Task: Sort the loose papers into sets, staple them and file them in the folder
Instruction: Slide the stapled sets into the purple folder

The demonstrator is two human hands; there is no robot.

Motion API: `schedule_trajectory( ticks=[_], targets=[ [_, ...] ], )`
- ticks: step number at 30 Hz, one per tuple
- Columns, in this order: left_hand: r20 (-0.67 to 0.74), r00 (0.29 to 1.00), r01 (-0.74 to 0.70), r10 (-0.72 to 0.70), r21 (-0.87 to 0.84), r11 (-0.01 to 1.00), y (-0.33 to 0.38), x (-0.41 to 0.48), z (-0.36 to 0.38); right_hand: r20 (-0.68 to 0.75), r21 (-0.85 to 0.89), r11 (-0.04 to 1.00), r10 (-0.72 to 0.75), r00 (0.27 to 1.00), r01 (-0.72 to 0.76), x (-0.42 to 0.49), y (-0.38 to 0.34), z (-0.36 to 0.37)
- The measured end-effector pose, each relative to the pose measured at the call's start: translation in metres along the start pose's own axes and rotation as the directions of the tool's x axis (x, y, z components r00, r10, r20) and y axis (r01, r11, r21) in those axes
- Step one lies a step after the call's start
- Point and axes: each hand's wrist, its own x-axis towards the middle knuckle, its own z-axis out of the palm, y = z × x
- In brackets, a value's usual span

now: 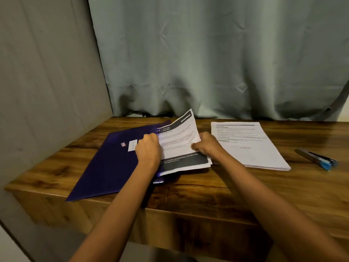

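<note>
Head view: left hand [148, 150] and right hand [205, 146] each grip a side edge of the printed set [179, 146], tilted up over the purple folder [109, 167] on the table's left, so it could easily buckle or snag and crumple going in.

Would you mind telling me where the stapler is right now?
In the head view, the stapler lies on the wooden table at the far right, just right of the paper stack and apart from it.
</note>
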Motion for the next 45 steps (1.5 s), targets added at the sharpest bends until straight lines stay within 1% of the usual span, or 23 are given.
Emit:
schedule_trajectory(
  ticks=[3,7,9,11,13,15,17,18,20,24,27,30,33,35,38,41,43,45],
  targets=[
    [-0.006,1.000,-0.019,0.019,0.024,1.000,0.008,0.000,-0.004,0.025,-0.073,0.997,-0.005,1.000,0.007,0.001,-0.012,0.010],
    [0.007,1.000,-0.028,0.028,0.019,0.999,0.017,-0.004,-0.007,0.011,-0.102,0.995,0.017,1.000,-0.016,-0.002,-0.029,0.021],
    [0.018,0.999,-0.034,0.033,0.018,0.999,0.021,-0.005,-0.008,0.033,-0.022,0.997,0.070,0.997,-0.069,-0.004,-0.034,0.026],
    [0.025,0.999,-0.039,0.038,0.011,0.999,0.024,-0.007,-0.008,0.076,0.155,0.978,0.132,0.988,-0.142,-0.004,-0.036,0.032],
    [0.027,0.999,-0.047,0.047,0.005,0.999,0.026,-0.008,-0.008,0.121,0.300,0.930,0.185,0.975,-0.213,-0.003,-0.036,0.039],
    [0.026,0.998,-0.056,0.056,0.008,0.998,0.028,-0.009,-0.009,0.209,0.434,0.856,0.209,0.955,-0.282,-0.004,-0.038,0.043],
    [0.024,0.998,-0.061,0.061,0.020,0.998,0.029,-0.010,-0.010,0.305,0.518,0.780,0.215,0.928,-0.352,-0.005,-0.039,0.044],
    [0.025,0.998,-0.059,0.058,0.023,0.998,0.029,-0.011,-0.010,0.330,0.549,0.744,0.225,0.917,-0.381,-0.003,-0.039,0.045],
    [0.030,0.998,-0.049,0.049,0.019,0.999,0.029,-0.013,-0.009,0.354,0.588,0.688,0.254,0.900,-0.426,0.002,-0.036,0.045],
    [0.024,0.998,-0.060,0.059,0.020,0.998,0.029,-0.018,-0.006,0.380,0.627,0.627,0.272,0.884,-0.463,0.008,-0.031,0.046],
    [0.020,0.998,-0.061,0.061,-0.003,0.998,0.030,-0.018,-0.004,0.428,0.690,0.519,0.270,0.863,-0.504,0.002,-0.038,0.041],
    [0.007,0.997,-0.072,0.072,0.018,0.997,0.030,-0.016,-0.004,0.440,0.719,0.486,0.237,0.866,-0.498,0.001,-0.041,0.040],
    [0.012,0.998,-0.064,0.064,0.030,0.997,0.028,-0.016,-0.001,0.483,0.709,0.465,0.228,0.846,-0.530,0.006,-0.039,0.043],
    [0.025,0.998,-0.052,0.051,0.038,0.998,0.027,-0.017,0.003,0.465,0.714,0.466,0.243,0.851,-0.523,0.009,-0.037,0.044],
    [0.059,0.997,-0.050,0.046,0.080,0.996,0.027,-0.021,0.012,0.372,0.731,0.512,0.256,0.892,-0.452,0.014,-0.028,0.043],
    [0.080,0.996,-0.051,0.044,0.091,0.994,0.026,-0.025,0.020,0.311,0.775,0.505,0.220,0.925,-0.381,0.013,-0.020,0.032],
    [0.061,0.997,-0.050,0.045,0.079,0.996,0.026,-0.027,0.023,0.197,0.796,0.536,0.210,0.958,-0.281,0.012,-0.011,0.019],
    [0.029,0.998,-0.063,0.062,0.055,0.996,0.028,-0.027,0.023,0.014,0.754,0.642,0.198,0.980,-0.140,0.014,0.002,0.006]
  ],
)
